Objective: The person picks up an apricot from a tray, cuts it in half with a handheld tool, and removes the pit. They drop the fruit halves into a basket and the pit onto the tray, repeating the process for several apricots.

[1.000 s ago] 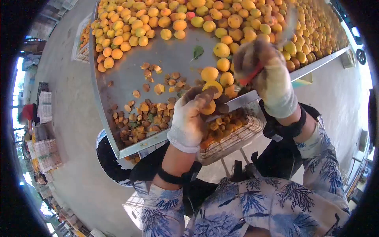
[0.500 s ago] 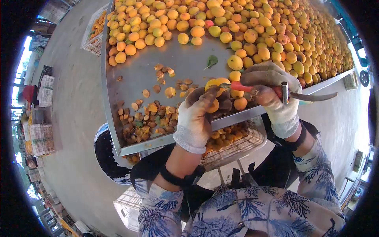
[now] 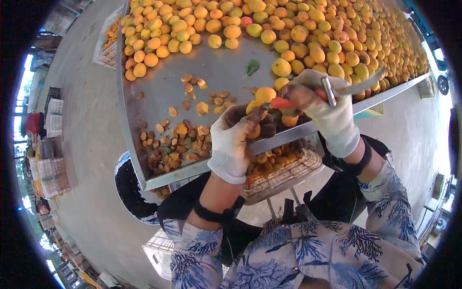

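My left hand [image 3: 235, 139], in a stained white glove, is closed around an apricot [image 3: 264, 95] near the tray's front rim. Orange flesh also shows between its lower fingers. My right hand [image 3: 329, 113], gloved too, grips a red-handled knife [image 3: 358, 86]. Its curved blade points away to the right, and a short metal tube stands up by the fist. The red handle end [image 3: 280, 102] reaches the apricot in my left hand; the tool's tip there is hidden. Beneath both hands runs the metal tray [image 3: 166, 103], with loose pits and torn flesh [image 3: 180, 144] at its left.
Whole apricots [image 3: 308, 38] are heaped across the back and right of the tray. A green leaf [image 3: 252, 67] lies mid-tray. Below the rim sits a crate [image 3: 284, 180] of apricot halves, beside a dark-lined tub [image 3: 132, 188]. White crates [image 3: 54, 178] stand along the left.
My right hand has turned the knife, its blade swinging up and away from me. More of the apricot shows above my left fingers. The whole view has shifted slightly.
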`<action>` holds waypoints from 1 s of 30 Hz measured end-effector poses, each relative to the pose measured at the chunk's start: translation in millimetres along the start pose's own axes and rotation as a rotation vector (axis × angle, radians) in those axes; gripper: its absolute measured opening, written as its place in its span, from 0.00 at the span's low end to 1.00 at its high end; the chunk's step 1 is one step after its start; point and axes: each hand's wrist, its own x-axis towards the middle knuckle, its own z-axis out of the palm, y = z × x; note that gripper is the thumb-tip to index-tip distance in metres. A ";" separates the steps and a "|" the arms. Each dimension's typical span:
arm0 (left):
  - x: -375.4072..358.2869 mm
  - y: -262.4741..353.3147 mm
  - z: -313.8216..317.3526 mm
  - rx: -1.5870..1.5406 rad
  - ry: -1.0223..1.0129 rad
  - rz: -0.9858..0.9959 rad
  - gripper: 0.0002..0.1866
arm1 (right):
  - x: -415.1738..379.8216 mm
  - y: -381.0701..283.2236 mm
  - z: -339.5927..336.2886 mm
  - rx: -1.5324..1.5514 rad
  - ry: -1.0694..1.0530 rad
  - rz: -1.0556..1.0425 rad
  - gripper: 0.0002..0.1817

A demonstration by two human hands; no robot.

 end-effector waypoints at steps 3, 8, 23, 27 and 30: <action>-3.6 -4.2 9.4 0.097 -0.052 0.051 0.17 | 11.9 9.7 0.4 0.271 0.146 0.165 0.12; -1.3 1.4 6.1 0.196 -0.133 0.032 0.22 | 18.1 16.7 -7.9 0.379 0.116 0.363 0.16; 0.8 10.6 5.3 0.273 -0.136 -0.085 0.23 | 17.9 53.2 2.6 0.783 0.077 0.828 0.16; 6.8 -1.6 -2.2 0.260 -0.096 -0.008 0.20 | 20.9 43.6 13.6 0.911 0.136 0.856 0.17; 8.9 -5.8 -4.9 0.222 -0.040 0.032 0.18 | 20.4 33.5 23.5 0.873 0.236 0.655 0.18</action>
